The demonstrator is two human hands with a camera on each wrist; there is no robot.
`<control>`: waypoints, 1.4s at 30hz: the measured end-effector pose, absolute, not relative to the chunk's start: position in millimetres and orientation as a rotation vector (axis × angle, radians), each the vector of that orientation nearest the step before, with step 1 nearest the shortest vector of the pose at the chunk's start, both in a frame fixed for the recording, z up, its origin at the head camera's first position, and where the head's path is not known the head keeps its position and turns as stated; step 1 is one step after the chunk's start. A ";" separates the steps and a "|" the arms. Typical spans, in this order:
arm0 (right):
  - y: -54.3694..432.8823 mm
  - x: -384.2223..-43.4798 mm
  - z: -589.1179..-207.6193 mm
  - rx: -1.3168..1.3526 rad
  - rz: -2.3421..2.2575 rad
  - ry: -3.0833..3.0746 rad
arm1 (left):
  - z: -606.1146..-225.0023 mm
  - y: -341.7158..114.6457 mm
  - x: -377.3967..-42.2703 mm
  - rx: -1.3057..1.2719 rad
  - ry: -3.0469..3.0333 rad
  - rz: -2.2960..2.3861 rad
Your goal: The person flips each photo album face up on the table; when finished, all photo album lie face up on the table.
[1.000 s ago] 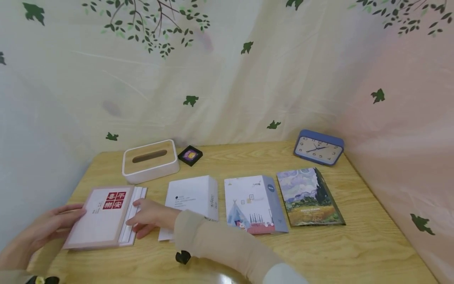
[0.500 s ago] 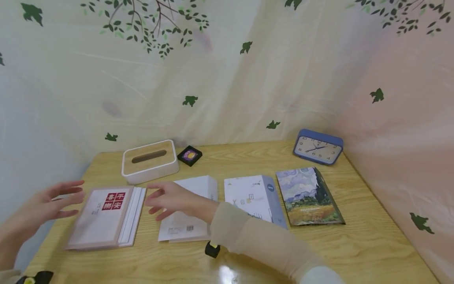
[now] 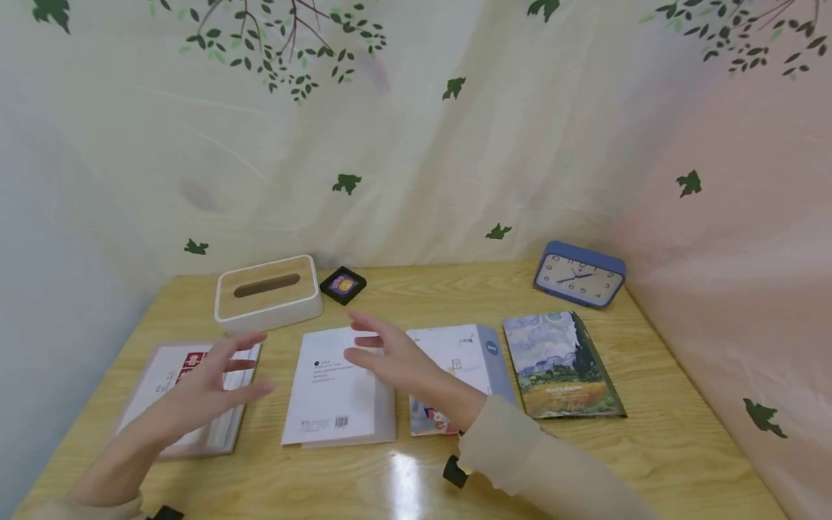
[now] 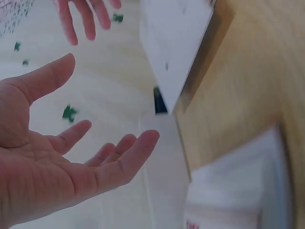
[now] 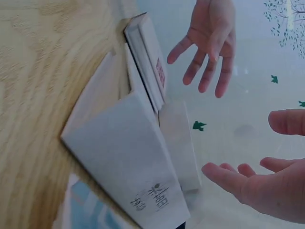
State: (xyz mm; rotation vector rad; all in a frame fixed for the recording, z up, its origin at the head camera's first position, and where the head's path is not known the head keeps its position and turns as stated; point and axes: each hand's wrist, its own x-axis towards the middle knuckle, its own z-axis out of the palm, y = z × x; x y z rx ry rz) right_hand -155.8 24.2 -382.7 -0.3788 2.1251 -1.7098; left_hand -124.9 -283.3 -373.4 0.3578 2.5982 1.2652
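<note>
Four thin books or booklets lie in a row on the wooden table (image 3: 351, 484). At the far left is the one with red square characters (image 3: 149, 383), partly covered by my left hand (image 3: 201, 390), which hovers over it with fingers spread. My right hand (image 3: 396, 354) hangs in the air by the white booklet with a barcode (image 3: 325, 397), its fingers loosely extended and holding nothing. In the right wrist view that white booklet (image 5: 119, 148) has a raised, partly unfolded cover. Right of it lies the tent-picture booklet (image 3: 448, 339), partly behind my right wrist, then the landscape-painting album (image 3: 559, 361).
Behind the row stand a white tissue box (image 3: 266, 318) with a wooden top, a small black square item (image 3: 343, 285) and a blue alarm clock (image 3: 578, 274). A leaf-printed curtain (image 3: 416, 166) hangs along the table's back and right.
Both hands have let go of the booklet with red characters and risen. They have moved right, the left over that booklet and the right over the white one.
</note>
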 end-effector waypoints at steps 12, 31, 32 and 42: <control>68.4 -159.0 -410.0 -0.247 -1.846 1.979 | -408.7 -252.9 -138.5 0.335 2.441 1.311; 49.1 -158.3 -428.4 -0.129 -1.777 1.928 | -436.7 -257.3 -142.5 0.146 2.260 1.422; 48.2 -158.1 -430.0 -0.125 -1.777 1.924 | -438.1 -257.4 -142.6 0.141 2.255 1.418; 47.3 -153.8 -438.9 -0.107 -1.811 1.861 | -441.4 -255.2 -142.1 0.087 2.210 1.435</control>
